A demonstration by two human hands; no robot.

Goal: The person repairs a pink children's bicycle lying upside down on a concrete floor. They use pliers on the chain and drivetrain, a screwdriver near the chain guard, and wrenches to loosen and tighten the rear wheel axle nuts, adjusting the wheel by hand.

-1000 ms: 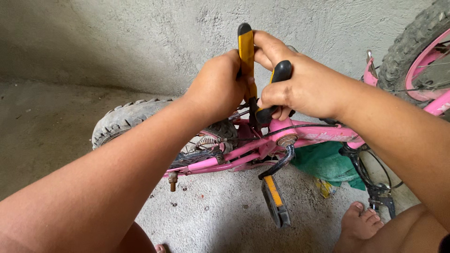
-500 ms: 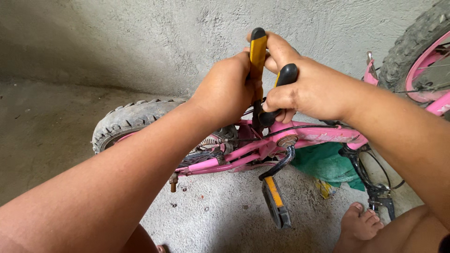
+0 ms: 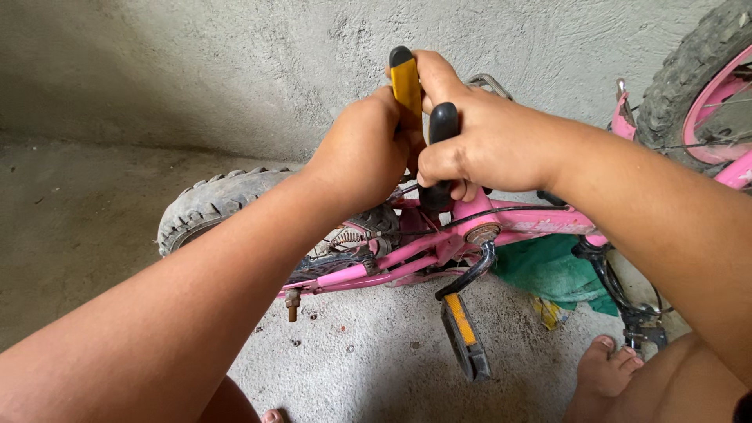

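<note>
Pink kid's bike (image 3: 501, 227) lies on its side on the concrete floor (image 3: 102, 235), frame running 9 to 3 o'clock across mid-view, rear knobby tyre (image 3: 211, 200) at 9 o'clock of the hands, 2nd wheel (image 3: 697, 78) up at 2 o'clock. Green cloth (image 3: 552, 270) sits under the frame at 4 o'clock of the crank, bare foot (image 3: 607, 368) near it at 5 o'clock.

Tool: pliers-type w/ 2 handles, 1 yellow handle (image 3: 406, 78) and 1 black handle (image 3: 442, 125), standing roughly upright, nose down on the frame just above the bottom bracket (image 3: 482, 233). Nose itself is hidden by the hands, so can't tell what it bites.

Doing it well, as I judge: squeeze both handles evenly, keep the tool square to the part so it doesn't slip off, push straight down the tool axis, keep knuckles off the chain area & the crank w/ its pedal (image 3: 466, 337) at 6 o'clock.

Left hand (image 3: 360, 157): comes in from 7 o'clock, forearm long & straight, fingers curled fully closed round the lower yellow handle, wrist slightly bent down.

Right hand (image 3: 478, 141): comes in from 4 o'clock, fingers wrapped tight round the black handle, 1 finger stretched up along the top of the yellow one. Both hands touch, pressed together.
</note>
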